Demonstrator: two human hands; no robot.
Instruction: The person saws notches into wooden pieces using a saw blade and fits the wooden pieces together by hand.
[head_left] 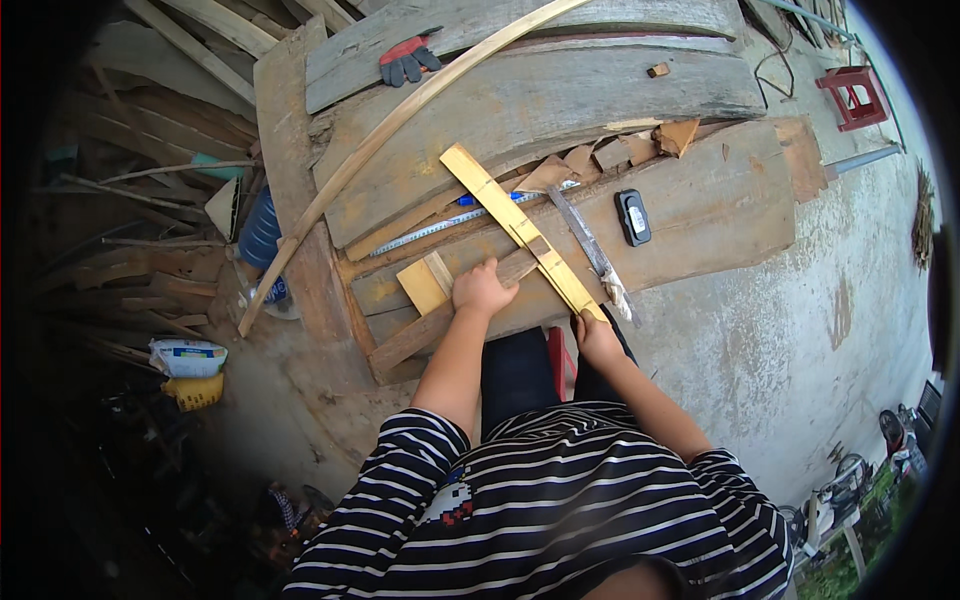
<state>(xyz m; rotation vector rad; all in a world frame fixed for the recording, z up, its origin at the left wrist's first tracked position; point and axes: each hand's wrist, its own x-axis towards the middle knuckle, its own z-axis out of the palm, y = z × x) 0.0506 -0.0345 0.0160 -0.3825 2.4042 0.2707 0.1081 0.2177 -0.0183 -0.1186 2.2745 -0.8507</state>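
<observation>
My left hand (485, 288) is closed round a brown wooden bar (415, 338) that slants across the near edge of the planks. The bar's far end meets the middle of a yellow bamboo strip (490, 198). With closed fingers, my right hand (597, 340) grips the near end of that strip, where a lengthwise gap shows. Beside my left hand lies a pale wood block (425, 285). Right of the strip rests a long metal blade (583, 232) with a whitish wrapped handle. A steel ruler (425, 235) and a blue pen (475, 199) lie left of the strip.
Weathered planks (540, 100) form the work surface, with a black case (632, 217) and wood scraps (615, 152) on it. A long curved strip (395, 120) crosses the left side. Farther off are a red-grey glove (408, 60) and a red stool (853, 98).
</observation>
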